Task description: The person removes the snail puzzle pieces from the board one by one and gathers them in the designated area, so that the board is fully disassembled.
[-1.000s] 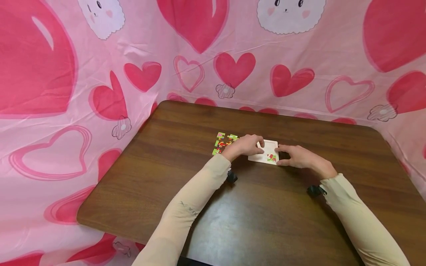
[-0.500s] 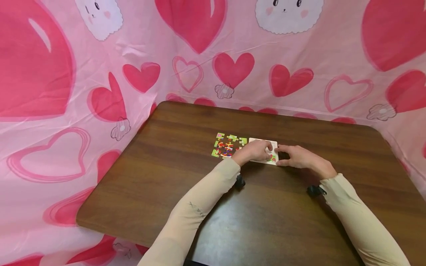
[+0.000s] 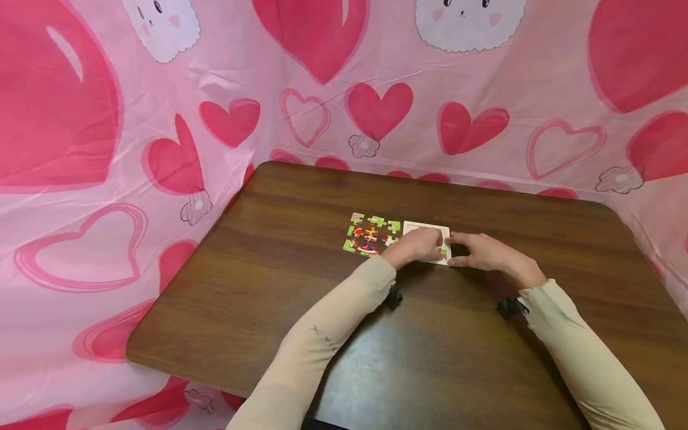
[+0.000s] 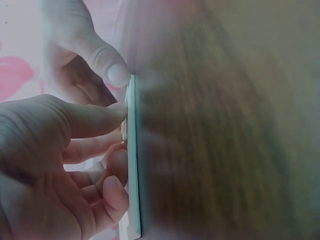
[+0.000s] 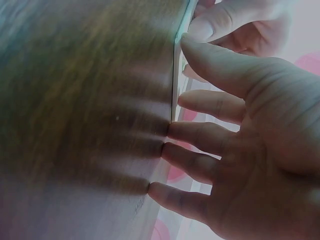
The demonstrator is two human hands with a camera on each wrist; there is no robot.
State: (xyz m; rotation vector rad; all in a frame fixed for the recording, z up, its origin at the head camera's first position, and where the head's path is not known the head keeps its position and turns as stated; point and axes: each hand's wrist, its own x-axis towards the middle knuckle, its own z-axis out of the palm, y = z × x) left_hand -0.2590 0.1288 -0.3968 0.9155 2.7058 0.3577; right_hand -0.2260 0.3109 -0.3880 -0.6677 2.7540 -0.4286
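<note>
A pale puzzle tray [image 3: 424, 226] lies flat on the table, a colourful puzzle piece [image 3: 442, 252] in its near right corner. My left hand [image 3: 416, 246] is over the tray and hides much of it. In the left wrist view, its thumb and curled fingers [image 4: 117, 162] pinch at the puzzle piece, which is mostly hidden. My right hand [image 3: 484, 252] steadies the tray's right edge; its thumb [image 5: 215, 60] touches the near corner. Its other fingers are spread and fairly straight, some with tips on the table.
Several loose puzzle pieces [image 3: 371, 234], green, red and white, are laid out just left of the tray on the brown wooden table [image 3: 258, 257]. A pink curtain [image 3: 301, 54] with hearts hangs behind and to the left.
My left hand has moved right across the tray to its near right corner and its fingers have closed in, uncovering more loose pieces. The right hand has stayed in place.
</note>
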